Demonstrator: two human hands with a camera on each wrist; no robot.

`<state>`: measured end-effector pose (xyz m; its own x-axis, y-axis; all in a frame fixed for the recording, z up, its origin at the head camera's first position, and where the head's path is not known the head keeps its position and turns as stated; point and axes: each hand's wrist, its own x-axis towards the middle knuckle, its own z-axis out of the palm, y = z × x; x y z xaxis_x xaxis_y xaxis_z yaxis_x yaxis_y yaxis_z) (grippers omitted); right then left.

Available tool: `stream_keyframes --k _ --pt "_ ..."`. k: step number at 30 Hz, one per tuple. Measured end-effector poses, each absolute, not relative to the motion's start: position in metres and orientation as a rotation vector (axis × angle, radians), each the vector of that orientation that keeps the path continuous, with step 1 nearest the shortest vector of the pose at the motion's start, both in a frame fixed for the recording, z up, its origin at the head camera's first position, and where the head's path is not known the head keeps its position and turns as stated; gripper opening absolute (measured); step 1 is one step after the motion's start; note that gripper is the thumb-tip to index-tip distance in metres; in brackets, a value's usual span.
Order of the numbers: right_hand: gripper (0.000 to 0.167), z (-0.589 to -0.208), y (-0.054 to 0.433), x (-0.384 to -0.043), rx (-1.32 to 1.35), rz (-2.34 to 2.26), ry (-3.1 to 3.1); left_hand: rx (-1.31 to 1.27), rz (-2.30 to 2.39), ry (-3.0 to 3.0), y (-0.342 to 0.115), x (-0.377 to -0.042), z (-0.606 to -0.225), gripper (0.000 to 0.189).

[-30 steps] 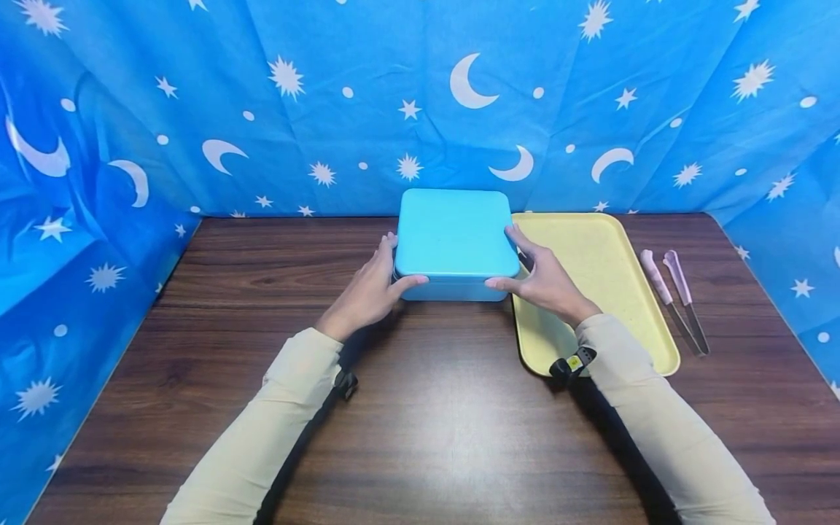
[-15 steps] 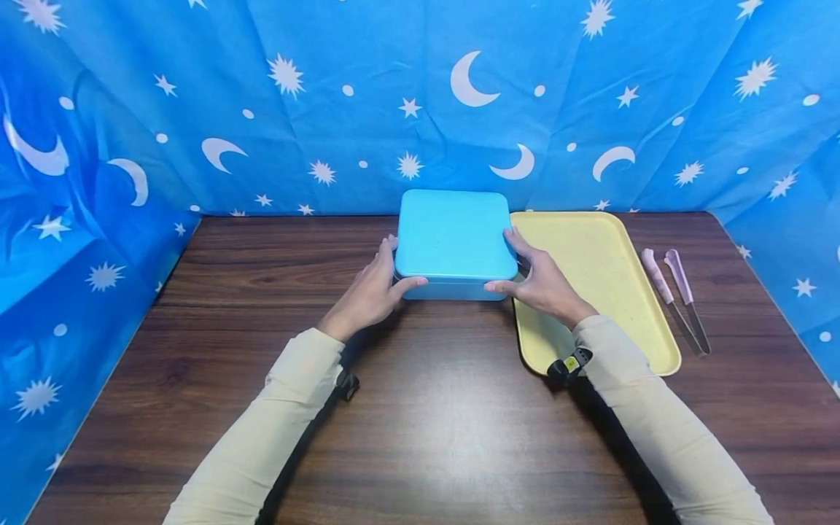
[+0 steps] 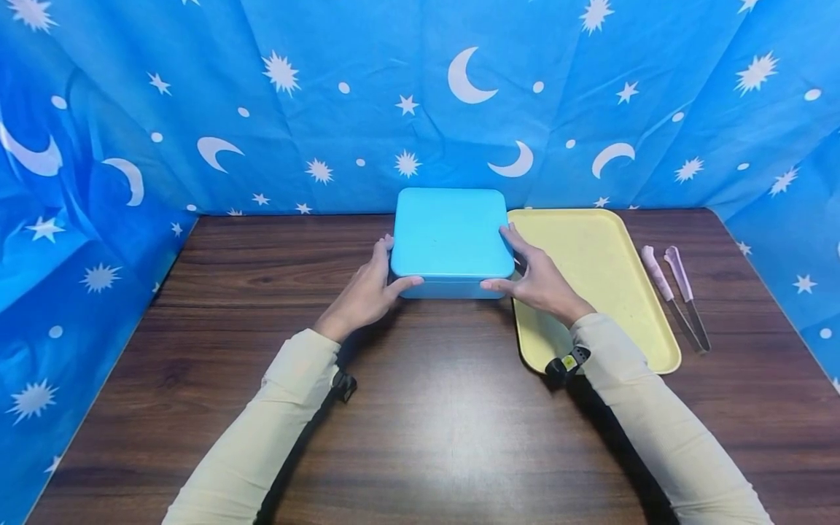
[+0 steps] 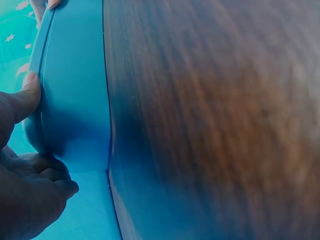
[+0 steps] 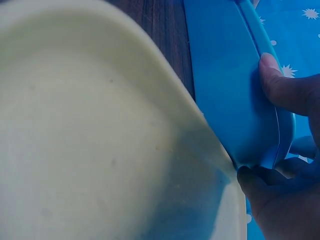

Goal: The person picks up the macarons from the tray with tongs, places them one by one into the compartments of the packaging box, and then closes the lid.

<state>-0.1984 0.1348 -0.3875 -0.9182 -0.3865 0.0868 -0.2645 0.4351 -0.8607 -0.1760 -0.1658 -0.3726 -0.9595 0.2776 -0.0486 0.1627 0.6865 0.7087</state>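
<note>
A light-blue rectangular box [image 3: 453, 289] with a flat, rounded-corner lid [image 3: 453, 233] stands at the back middle of the wooden table. My left hand [image 3: 361, 295] grips the lid's left front corner, its thumb on the front rim and its fingers along the side. Mirroring it, my right hand [image 3: 541, 281] grips the right front corner. In the left wrist view the thumb [image 4: 30, 90] lies at the lid rim, with curled fingers [image 4: 45, 175] beside the box corner. The right wrist view has the thumb [image 5: 272, 75] at the lid seam. The box's inside is hidden.
A yellow tray [image 3: 590, 248] lies close against the box's right side, under my right wrist. Tongs [image 3: 679, 306] with pinkish handles lie right of the tray. A blue curtain [image 3: 367, 109] with moons and stars hangs behind the table [image 3: 420, 408] and along its sides.
The lid sits slightly lower on the box than a second ago. Both hands keep their grip at the front corners and have barely moved.
</note>
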Motion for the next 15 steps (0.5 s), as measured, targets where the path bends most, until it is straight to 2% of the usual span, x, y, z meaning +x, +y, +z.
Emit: stream_keyframes --k 8,15 --pt "0.105 -0.381 0.136 -0.197 -0.575 -1.393 2.597 0.368 1.021 2.745 -0.165 -0.178 -0.368 0.096" --pt "0.096 -0.368 0.137 -0.209 -0.506 -1.242 2.639 0.465 0.847 2.844 -0.156 -0.192 -0.348 0.093"
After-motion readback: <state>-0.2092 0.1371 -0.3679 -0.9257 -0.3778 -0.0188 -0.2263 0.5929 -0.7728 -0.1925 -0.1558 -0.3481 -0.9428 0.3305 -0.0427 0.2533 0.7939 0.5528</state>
